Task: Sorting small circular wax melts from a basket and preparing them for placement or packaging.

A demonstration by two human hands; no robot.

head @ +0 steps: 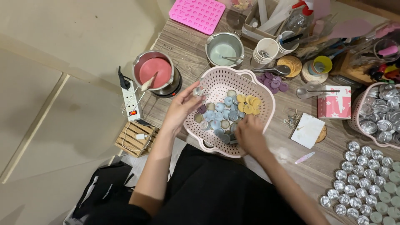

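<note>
A pink perforated basket (216, 81) sits on the wooden table in front of me, holding several small round tealight candles (228, 113) in blue, yellow, purple and pale colours. My left hand (183, 106) hovers at the basket's left rim, its fingertips pinched on a small silvery tealight cup (198, 91). My right hand (248, 133) reaches into the basket's near side, fingers down among the candles; whether it grips one is hidden.
A pot of pink wax (155, 71) with a stirrer and a pot of pale wax (225, 51) stand behind the basket. Purple candles (273, 81) lie right of it. Rows of metal cups (366, 179) fill the right; a power strip (130, 100) sits left.
</note>
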